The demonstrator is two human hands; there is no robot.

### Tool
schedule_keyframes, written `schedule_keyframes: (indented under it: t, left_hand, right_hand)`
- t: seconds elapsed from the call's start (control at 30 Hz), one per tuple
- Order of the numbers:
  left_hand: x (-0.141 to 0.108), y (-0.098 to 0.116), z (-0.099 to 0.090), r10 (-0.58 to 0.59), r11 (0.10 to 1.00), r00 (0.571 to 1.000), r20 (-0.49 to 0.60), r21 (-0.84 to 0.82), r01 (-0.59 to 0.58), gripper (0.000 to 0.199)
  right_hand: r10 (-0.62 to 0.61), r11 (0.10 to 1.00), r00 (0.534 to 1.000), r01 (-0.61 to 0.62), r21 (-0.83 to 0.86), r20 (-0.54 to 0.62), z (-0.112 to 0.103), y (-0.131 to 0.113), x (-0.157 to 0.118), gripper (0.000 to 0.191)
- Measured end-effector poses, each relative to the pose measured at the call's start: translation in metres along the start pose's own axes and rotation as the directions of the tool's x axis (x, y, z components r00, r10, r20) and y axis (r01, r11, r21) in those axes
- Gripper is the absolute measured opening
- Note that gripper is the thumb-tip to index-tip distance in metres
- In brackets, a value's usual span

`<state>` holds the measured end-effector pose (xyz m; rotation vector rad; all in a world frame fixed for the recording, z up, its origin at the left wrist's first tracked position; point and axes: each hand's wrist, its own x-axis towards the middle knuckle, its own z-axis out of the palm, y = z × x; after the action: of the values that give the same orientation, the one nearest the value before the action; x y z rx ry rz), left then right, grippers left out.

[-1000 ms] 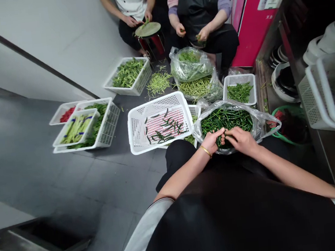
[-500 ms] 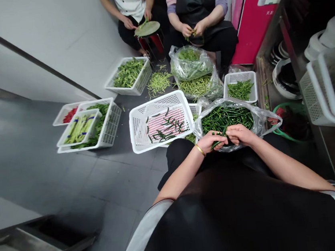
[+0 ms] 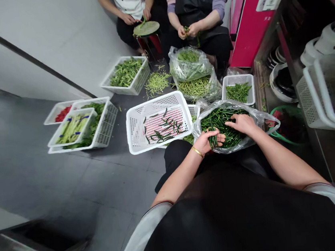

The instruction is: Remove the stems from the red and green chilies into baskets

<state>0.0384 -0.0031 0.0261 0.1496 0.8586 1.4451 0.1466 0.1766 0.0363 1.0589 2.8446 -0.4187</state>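
A clear plastic bag (image 3: 260,117) full of long dark green peppers (image 3: 223,115) lies open in front of my knees. At its left side my left hand (image 3: 208,140), with a gold bangle on the wrist, holds a few green peppers across the palm. My right hand (image 3: 242,123) reaches over the right part of the bag, fingers apart at the peppers; nothing is visible between them. Left of the bag stands a white perforated basket (image 3: 134,125) with scattered green peppers on its bottom.
Behind are a bag of cut green stems (image 3: 196,86), a small basket of leaves (image 3: 225,90) and a basket of greens (image 3: 136,89). More baskets (image 3: 107,128) stand left. Two people sit opposite, one by a round stool (image 3: 146,28). A green basket (image 3: 287,141) is at right.
My hands were together over the bag with green peppers. Now they are apart: the right hand has moved right and forward over the peppers, and the left has opened slightly under its peppers.
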Motion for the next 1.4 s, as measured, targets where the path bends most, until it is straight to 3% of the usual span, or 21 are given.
schedule_keyframes:
  t: [0.07, 0.17, 0.3, 0.4, 0.47, 0.57, 0.63, 0.7, 0.77, 0.93, 1.0, 1.07, 1.2, 1.23, 1.3, 1.37, 1.4]
  left_hand:
    - [0.001, 0.002, -0.001, 0.021, 0.999, 0.999, -0.032, -0.039, -0.022, 0.032]
    - [0.0, 0.003, -0.001, 0.116, 0.993, 0.993, 0.003, -0.024, -0.116, 0.032]
    - [0.002, 0.005, -0.001, 0.166, 0.984, 0.986, 0.029, 0.06, -0.168, 0.032]
    - [0.008, 0.007, 0.001, 0.225, 0.969, 0.973, -0.057, 0.115, -0.217, 0.038]
    - [0.013, 0.008, 0.004, 0.292, 0.949, 0.948, -0.13, 0.159, -0.271, 0.039]
    - [0.018, 0.01, 0.008, 0.366, 0.92, 0.912, -0.188, 0.219, -0.324, 0.035]
    - [0.017, 0.011, 0.01, 0.387, 0.909, 0.902, -0.191, 0.241, -0.339, 0.035]
    - [0.014, 0.014, 0.013, 0.405, 0.893, 0.897, -0.174, 0.286, -0.348, 0.039]
    - [0.01, 0.015, 0.018, 0.421, 0.855, 0.899, -0.121, 0.383, -0.349, 0.043]
    - [0.003, 0.013, 0.024, 0.427, 0.623, 0.903, 0.055, 0.705, -0.338, 0.039]
    - [-0.002, 0.01, 0.022, 0.4, 0.558, 0.911, 0.098, 0.763, -0.327, 0.038]
    - [-0.01, 0.007, 0.019, 0.34, 0.552, 0.932, 0.121, 0.777, -0.302, 0.036]
    - [-0.026, 0.009, 0.017, 0.269, 0.724, 0.952, 0.15, 0.62, -0.302, 0.037]
    - [-0.027, 0.011, 0.017, 0.291, 0.789, 0.947, 0.132, 0.526, -0.316, 0.038]
    - [-0.026, 0.016, 0.015, 0.323, 0.9, 0.945, 0.045, 0.294, -0.322, 0.037]
    - [-0.021, 0.018, 0.012, 0.264, 0.963, 0.963, -0.045, 0.074, -0.261, 0.037]
    - [-0.018, 0.018, 0.011, 0.21, 0.978, 0.975, -0.068, -0.002, -0.21, 0.039]
  right_hand:
    - [0.083, 0.993, 0.992, -0.075, -0.09, 0.092, 0.005, -0.001, 0.023, 0.05]
    - [0.169, 0.984, 0.979, -0.161, -0.081, 0.114, 0.011, -0.004, 0.045, 0.04]
    - [0.162, 0.971, 0.986, -0.164, 0.174, 0.026, 0.003, 0.01, 0.045, 0.028]
    - [0.097, 0.914, 0.991, -0.052, 0.402, -0.092, -0.007, 0.026, 0.032, 0.026]
    - [0.058, 0.865, 0.994, -0.001, 0.502, -0.097, -0.011, 0.032, 0.025, 0.023]
    - [0.092, 0.744, 0.995, -0.05, 0.667, -0.028, -0.015, 0.031, 0.018, 0.02]
    - [0.105, 0.579, 0.994, -0.073, 0.812, 0.014, -0.02, 0.027, 0.011, 0.026]
    - [0.05, 0.4, 0.997, -0.078, 0.913, 0.064, -0.028, 0.021, 0.001, 0.035]
    - [-0.037, 0.287, 0.991, -0.113, 0.951, 0.129, -0.033, 0.012, -0.013, 0.041]
    - [-0.111, 0.227, 0.979, -0.14, 0.964, 0.169, -0.019, -0.018, -0.045, 0.043]
    - [-0.112, 0.228, 0.979, -0.142, 0.963, 0.171, -0.003, -0.024, -0.055, 0.044]
    - [-0.12, 0.235, 0.975, -0.155, 0.96, 0.187, 0.013, -0.022, -0.06, 0.044]
    - [0.095, 0.284, 0.991, -0.117, 0.952, 0.094, 0.025, 0.01, -0.052, 0.049]
    - [0.137, 0.348, 0.989, -0.097, 0.932, 0.052, 0.023, 0.021, -0.046, 0.049]
    - [0.112, 0.601, 0.993, -0.048, 0.798, -0.025, 0.015, 0.036, -0.03, 0.044]
    - [0.025, 0.884, 0.996, 0.016, 0.468, -0.083, 0.006, 0.038, -0.012, 0.037]
    - [-0.01, 0.963, 0.995, 0.037, 0.268, -0.1, 0.004, 0.033, -0.003, 0.036]
